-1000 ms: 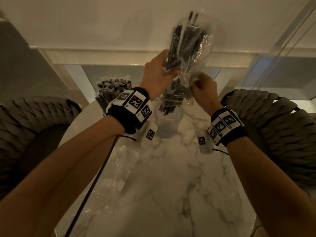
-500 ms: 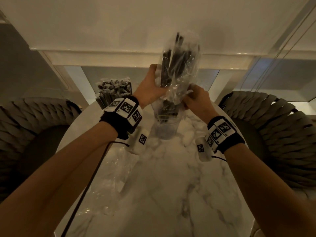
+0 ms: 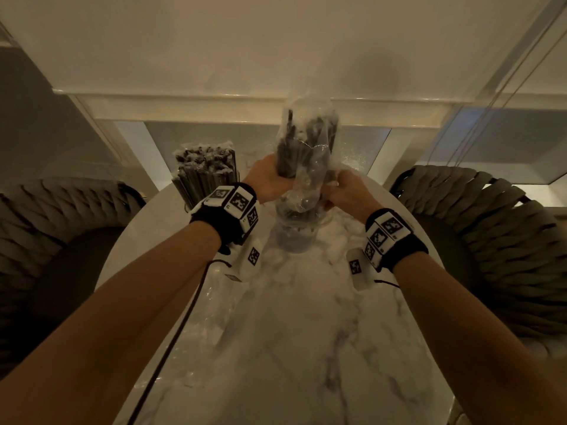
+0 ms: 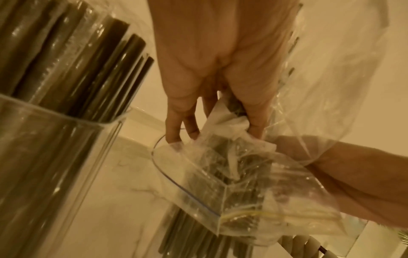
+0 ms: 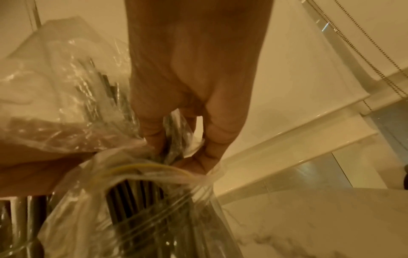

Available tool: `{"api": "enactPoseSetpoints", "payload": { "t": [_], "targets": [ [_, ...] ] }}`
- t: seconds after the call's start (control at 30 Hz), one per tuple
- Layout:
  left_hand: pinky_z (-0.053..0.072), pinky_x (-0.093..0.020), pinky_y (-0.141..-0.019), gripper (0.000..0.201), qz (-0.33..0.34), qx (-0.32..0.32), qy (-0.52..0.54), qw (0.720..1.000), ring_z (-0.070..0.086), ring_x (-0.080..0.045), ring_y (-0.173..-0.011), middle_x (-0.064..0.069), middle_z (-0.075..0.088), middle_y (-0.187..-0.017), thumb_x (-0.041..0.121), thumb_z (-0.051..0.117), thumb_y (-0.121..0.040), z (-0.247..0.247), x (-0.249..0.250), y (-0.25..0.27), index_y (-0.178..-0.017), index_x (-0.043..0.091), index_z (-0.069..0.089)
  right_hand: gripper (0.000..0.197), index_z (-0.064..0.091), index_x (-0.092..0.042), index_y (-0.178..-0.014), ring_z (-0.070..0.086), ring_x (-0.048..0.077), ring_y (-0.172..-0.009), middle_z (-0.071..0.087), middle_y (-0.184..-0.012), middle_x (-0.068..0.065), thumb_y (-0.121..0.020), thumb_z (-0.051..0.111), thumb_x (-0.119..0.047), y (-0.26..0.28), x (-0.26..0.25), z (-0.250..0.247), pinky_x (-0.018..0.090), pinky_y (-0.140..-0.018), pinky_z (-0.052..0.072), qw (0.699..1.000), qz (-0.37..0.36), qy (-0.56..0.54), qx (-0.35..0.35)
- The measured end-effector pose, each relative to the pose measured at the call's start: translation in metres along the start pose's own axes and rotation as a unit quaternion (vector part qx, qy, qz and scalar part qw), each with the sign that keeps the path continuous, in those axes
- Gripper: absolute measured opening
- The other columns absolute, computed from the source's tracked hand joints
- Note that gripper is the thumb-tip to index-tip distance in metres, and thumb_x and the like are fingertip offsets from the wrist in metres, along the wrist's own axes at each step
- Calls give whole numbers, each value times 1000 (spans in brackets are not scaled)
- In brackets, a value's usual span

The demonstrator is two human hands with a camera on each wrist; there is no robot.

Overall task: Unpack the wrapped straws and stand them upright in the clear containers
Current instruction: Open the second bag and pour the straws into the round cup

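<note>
A clear plastic bag (image 3: pixel 310 154) holding dark straws (image 3: pixel 294 148) stands upright, its lower end inside a clear container (image 3: pixel 296 237) at the table's far middle. My left hand (image 3: pixel 270 182) grips the bag and the straw bundle from the left. My right hand (image 3: pixel 343 191) pinches the bag's plastic from the right, just above the container rim. In the left wrist view my fingers (image 4: pixel 176 122) curl round the crumpled plastic (image 4: pixel 223 125). In the right wrist view the straws (image 5: pixel 134 200) run down into the container through the bag mouth.
A second clear container (image 3: pixel 204 182) packed with wrapped dark straws stands at the far left of the marble table (image 3: pixel 300 348). An empty plastic wrapper (image 3: pixel 211 317) lies under my left forearm. Woven chairs (image 3: pixel 497 234) flank the table on both sides.
Both hands have lowered the bag of straws from well above the container until its lower end sits inside it. The other container has not moved.
</note>
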State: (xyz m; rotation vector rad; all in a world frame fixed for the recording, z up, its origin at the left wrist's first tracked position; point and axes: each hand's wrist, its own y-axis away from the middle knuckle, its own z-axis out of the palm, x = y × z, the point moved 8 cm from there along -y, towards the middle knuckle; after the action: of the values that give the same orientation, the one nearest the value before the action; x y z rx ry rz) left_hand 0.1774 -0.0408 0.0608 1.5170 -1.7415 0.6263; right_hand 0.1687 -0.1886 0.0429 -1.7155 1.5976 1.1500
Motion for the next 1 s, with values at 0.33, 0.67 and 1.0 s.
{"api": "enactPoseSetpoints", "payload": {
  "t": [0.33, 0.67, 1.0],
  "targets": [
    [34, -3, -48, 21, 58, 93, -72, 991, 51, -6, -64, 13, 53, -68, 32, 68, -82, -22, 26, 0, -89, 14, 59, 28, 56, -12, -114, 64, 19, -73, 67, -100, 8, -87, 58, -20, -3, -1, -9, 32, -65, 58, 998, -11, -26, 52],
    [36, -22, -65, 28, 100, 181, -63, 976, 48, -12, -70, 11, 51, -73, 47, 65, -80, -47, 67, 16, -89, 23, 54, 50, 44, -14, -130, 63, 17, -74, 64, -92, -1, -85, 60, -27, 11, -24, -22, 37, -71, 56, 991, -63, -103, 50],
    [31, -4, -49, 23, 124, 194, -41, 972, 46, -2, -57, 13, 52, -66, 42, 63, -85, -52, 73, 16, -85, 22, 53, 69, 27, -19, -138, 59, 15, -91, 54, -108, -4, -81, 67, -18, 14, -36, -18, 32, -77, 54, 989, -47, -134, -45]
  ]
}}
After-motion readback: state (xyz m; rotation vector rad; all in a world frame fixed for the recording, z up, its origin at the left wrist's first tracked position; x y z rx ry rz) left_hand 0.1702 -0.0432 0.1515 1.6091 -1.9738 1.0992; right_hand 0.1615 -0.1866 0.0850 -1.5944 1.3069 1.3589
